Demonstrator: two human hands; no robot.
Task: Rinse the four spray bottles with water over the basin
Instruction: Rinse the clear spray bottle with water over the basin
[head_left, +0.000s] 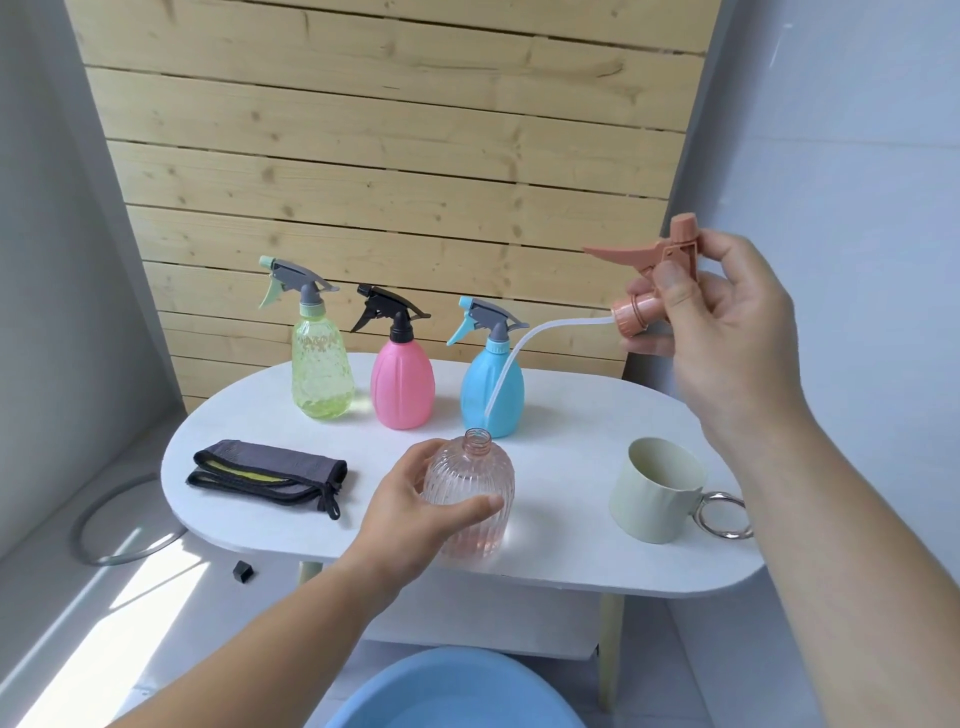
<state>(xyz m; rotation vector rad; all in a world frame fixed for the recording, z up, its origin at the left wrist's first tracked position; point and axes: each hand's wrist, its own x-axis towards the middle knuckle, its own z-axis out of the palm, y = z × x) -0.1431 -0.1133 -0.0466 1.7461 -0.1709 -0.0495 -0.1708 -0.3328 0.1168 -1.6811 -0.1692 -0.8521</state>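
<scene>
Head view, contents listed from front to back:
- White oval table (545, 566), bearing all items below except the basin
- Left hand (410, 499): fingers and thumb wrapped round the clear pink ribbed bottle (478, 467). The bottle stands upright near the table's front edge, neck uncapped
- Right hand (727, 322): raised above the table's right end, fingers clasping the salmon spray head (639, 254). Its white dip tube (571, 322) curves down and left, the tip in front of the blue bottle
- Back row, upright, spray heads fitted, left to right: green bottle (322, 374), pink bottle (402, 384), blue bottle (491, 389), set just beside one another
- Pale green mug (654, 499), metal ring handle facing right, at the right front of the table; whether it holds anything cannot be told
- Folded grey cloth (270, 475), yellow layer showing, at the left front
- Blue basin (447, 686): below the table's front edge, partly cut off by the bottom of the frame
- Wooden slat panel (389, 130) behind the table
</scene>
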